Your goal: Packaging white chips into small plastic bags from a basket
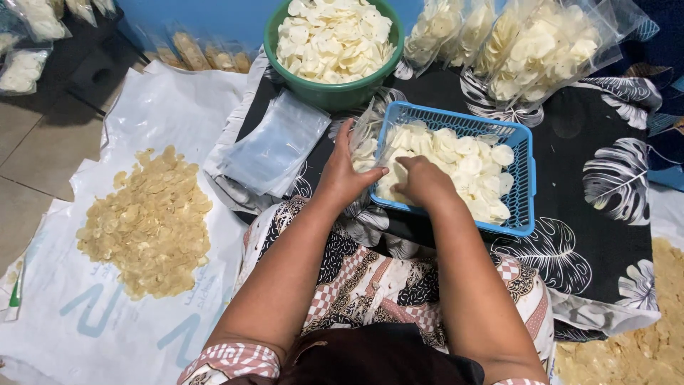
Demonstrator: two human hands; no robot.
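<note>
Reaching into the blue basket (526, 187), the right hand (425, 182) is bunched over pale round chips (470, 167), fingers curled down among them; whether it has closed on any cannot be told. The left hand (344, 175) grips the near edge of a clear plastic bag (365, 139), thumb and fingers pinching the film, with the bag's mouth held against the basket's left rim and a few chips visible inside it. The basket sits tilted on a black cloth with white leaf print (605, 178) spread over the floor, just in front of the person's patterned lap (370, 281).

Just left of the left hand lies a flat stack of empty clear bags (274, 142), near the cloth's left edge. Beyond both hands, at the cloth's far edge, stands a green bowl (331, 96) heaped with the same pale chips. Filled clear bags (541, 46) lean along the far right edge of the cloth.

On the floor to the left, a white plastic sheet (85, 321) carries a loose heap of yellower chips (149, 221), well apart from the basket. More filled bags (28, 43) lie at the far left corner.
</note>
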